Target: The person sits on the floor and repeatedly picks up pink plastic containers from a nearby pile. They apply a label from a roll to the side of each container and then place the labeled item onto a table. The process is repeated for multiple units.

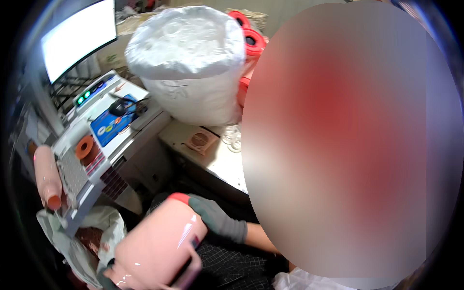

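Observation:
A glossy pink jug (159, 241) with a side handle lies tilted across my lap, smeared a little by motion. Its red end points up and away from me. My right hand (217, 221), in a grey glove, is closed round that red end. At the jug's opposite end, near the lower left, my gloved left hand (105, 278) grips it, most of the hand hidden behind the jug and the picture's rim. A small dark patch marks the pink wall near the handle.
A tall white sack (188, 82) of clear plastic stands ahead, beside red ring-shaped parts (253, 41). White rings (233, 137) lie on the bench (224, 166). Leftward are a monitor (79, 36), an orange tape roll (84, 147), another pink vessel (47, 174) and a lined bin (113, 222). Blur covers the right.

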`<state>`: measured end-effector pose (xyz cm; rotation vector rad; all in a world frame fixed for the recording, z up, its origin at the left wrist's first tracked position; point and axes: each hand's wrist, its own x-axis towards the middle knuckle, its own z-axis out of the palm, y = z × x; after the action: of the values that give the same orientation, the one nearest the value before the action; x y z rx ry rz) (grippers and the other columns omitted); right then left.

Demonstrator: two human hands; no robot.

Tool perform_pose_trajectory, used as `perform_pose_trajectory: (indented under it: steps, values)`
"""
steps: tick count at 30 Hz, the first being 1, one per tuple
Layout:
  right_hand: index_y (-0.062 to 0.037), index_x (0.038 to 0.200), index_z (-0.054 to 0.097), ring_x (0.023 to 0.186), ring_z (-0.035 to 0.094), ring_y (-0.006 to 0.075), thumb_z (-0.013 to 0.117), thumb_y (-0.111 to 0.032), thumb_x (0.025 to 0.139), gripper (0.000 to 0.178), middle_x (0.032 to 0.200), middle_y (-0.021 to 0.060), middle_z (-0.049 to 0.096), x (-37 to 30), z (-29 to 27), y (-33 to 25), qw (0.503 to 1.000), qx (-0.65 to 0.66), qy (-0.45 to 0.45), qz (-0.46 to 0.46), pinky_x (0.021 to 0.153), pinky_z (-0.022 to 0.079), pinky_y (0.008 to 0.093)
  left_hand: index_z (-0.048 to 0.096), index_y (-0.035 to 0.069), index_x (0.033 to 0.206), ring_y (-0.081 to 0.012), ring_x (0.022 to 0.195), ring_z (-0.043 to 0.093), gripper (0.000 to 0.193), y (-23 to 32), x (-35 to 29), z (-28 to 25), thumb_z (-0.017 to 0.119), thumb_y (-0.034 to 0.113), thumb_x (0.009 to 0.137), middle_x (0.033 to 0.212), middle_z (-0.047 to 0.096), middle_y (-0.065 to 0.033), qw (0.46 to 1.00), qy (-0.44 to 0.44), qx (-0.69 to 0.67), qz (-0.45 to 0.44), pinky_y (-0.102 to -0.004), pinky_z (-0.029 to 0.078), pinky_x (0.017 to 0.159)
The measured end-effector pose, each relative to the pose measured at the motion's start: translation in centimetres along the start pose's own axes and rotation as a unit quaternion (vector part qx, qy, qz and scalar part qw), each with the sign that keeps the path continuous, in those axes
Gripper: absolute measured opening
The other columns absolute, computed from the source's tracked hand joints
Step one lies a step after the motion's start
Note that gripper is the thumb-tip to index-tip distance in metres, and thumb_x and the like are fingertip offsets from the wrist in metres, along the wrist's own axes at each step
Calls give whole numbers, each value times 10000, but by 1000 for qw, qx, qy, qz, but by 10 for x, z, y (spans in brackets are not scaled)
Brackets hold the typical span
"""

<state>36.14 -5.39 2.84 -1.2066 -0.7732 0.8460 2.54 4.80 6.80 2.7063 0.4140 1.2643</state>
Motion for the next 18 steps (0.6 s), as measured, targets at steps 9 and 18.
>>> perform_pose_trajectory:
  steps: [9,18]
  values:
    - [-7,1466,529,1267,573,204,491,-370,1118,505,1410,96,608,-88,-120,-96,955,-62,266,-114,1128,441,374,440,29,1485,-387,1295,538,882,38,105,32,904,199,755,1411,471,-217,985,-12,-170,32,-512,492,1080]
    - [52,1054,711,891,684,214,816,-328,920,416,1003,150,724,-181,-398,-380,379,-390,687,-482,750,544,339,472,43,1420,-372,1238,553,769,30,70,107,825,89,738,1377,524,-210,956,-140,-233,-112,-472,465,1059]
